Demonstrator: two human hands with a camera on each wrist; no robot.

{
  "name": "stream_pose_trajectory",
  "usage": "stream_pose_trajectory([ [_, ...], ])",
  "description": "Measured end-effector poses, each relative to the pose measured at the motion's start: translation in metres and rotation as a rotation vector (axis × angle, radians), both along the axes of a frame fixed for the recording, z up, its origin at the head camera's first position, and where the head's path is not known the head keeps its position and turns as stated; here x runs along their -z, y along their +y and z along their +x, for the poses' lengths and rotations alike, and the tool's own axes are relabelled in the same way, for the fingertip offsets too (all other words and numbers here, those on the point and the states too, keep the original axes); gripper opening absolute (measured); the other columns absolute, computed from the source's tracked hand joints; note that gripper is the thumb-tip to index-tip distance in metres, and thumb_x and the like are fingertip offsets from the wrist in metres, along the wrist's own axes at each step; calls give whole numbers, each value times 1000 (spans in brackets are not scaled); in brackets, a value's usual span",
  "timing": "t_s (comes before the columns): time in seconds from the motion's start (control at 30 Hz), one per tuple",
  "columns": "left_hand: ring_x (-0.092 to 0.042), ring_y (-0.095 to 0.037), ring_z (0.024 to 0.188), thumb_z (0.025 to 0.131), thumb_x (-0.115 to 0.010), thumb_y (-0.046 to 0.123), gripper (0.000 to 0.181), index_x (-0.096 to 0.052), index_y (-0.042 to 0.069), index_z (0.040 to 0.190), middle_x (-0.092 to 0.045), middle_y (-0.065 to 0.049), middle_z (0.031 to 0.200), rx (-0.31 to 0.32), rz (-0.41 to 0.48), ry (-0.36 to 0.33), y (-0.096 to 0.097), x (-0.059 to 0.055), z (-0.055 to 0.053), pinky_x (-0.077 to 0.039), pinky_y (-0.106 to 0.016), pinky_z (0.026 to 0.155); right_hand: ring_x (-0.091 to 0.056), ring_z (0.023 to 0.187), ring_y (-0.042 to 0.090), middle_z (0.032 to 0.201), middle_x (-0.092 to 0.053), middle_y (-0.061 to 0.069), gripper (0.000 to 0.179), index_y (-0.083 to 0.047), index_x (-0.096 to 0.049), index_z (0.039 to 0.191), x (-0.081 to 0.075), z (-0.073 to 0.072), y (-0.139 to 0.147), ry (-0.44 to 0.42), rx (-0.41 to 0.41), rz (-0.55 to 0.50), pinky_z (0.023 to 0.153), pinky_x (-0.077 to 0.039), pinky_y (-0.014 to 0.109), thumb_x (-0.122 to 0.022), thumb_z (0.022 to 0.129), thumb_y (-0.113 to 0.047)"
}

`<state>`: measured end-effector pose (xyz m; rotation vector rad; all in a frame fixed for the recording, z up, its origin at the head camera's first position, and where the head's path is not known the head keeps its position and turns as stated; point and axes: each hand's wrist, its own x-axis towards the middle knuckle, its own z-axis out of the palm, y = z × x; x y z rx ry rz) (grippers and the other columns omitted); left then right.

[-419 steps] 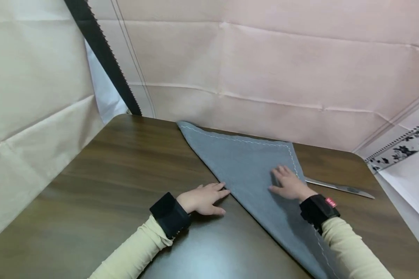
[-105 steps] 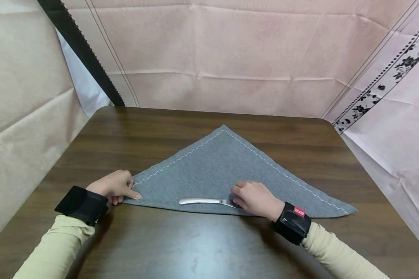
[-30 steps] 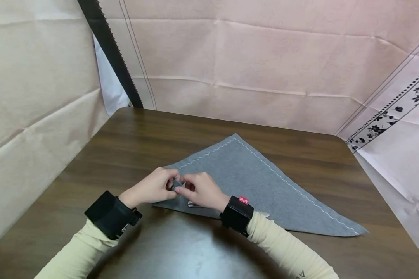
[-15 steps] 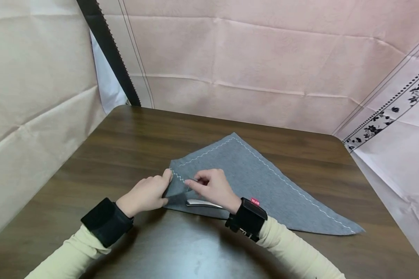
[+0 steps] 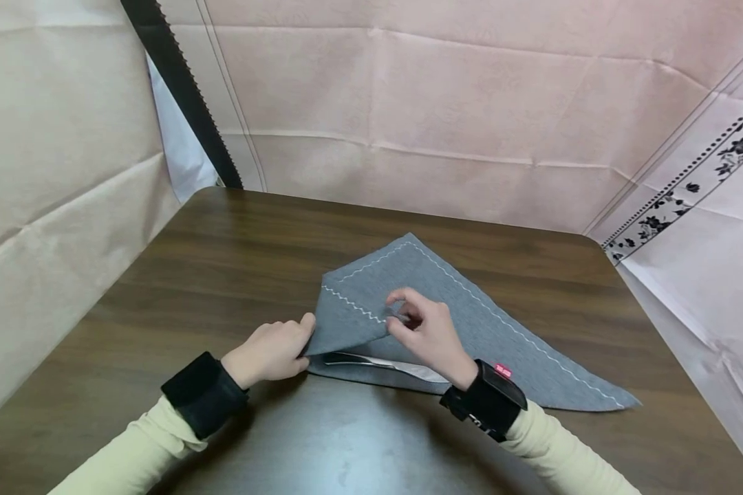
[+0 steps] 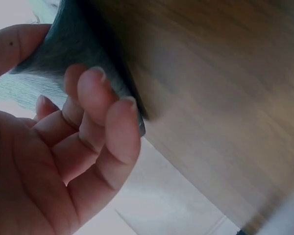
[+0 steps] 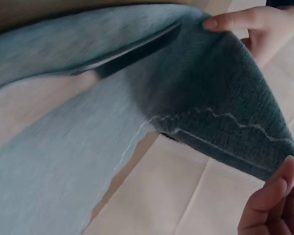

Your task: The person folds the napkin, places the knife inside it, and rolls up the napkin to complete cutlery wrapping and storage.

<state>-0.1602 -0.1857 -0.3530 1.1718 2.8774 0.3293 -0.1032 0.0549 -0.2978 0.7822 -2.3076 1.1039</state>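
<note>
A grey cloth napkin with white zigzag stitching lies as a triangle, its left corner turned up and over to the right. A table knife rests on it along the near edge, its handle end partly under the raised flap. My right hand pinches the corner of that flap between thumb and fingers, above the cloth. At the left fold, my left hand grips the napkin, thumb on top and fingers around the edge, as the left wrist view shows. In the right wrist view the knife lies beside the lifted cloth.
The dark wooden table has rounded far corners. Pale pink sheeting hangs behind it, with a black toothed strip at the left and a flower-printed border at the right.
Fourteen seconds ago the knife lay on the table; 3.5 seconds ago it was on the turned napkin. Since then the left corner has been lifted and drawn rightward over the knife's handle end.
</note>
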Motion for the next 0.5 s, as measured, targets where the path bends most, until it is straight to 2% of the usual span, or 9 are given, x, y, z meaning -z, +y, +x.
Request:
stream_pose_trajectory([
  [0.13,-43,-12,52,77,-66,15,32,-42,3,94,-43,1,63,31,-19,-18,10,3,1,-37,-29,46,-42,56,6,69,-60,6,20,2,-63,87,-6,7,18,95,-35,56,50,-37,25,-56,75,15],
  [0.23,-42,-12,52,79,-65,15,30,-43,2,95,-42,1,62,60,-33,-28,17,6,3,-37,-29,46,-45,59,7,78,-64,8,20,0,-65,85,0,7,37,150,-45,99,51,-38,25,-57,74,15],
  [0.37,-41,-12,51,79,-62,12,24,-43,4,91,-41,2,61,94,-39,-36,25,9,5,-36,-28,46,-47,63,4,81,-65,2,22,-6,-67,87,13,7,64,167,-21,147,53,-38,20,-61,74,11],
  [0.5,-40,-12,51,79,-61,10,20,-44,5,89,-40,2,61,117,-39,-29,30,10,6,-35,-28,46,-49,65,2,83,-65,0,22,-9,-68,91,20,11,83,166,-25,191,55,-40,18,-62,76,7],
])
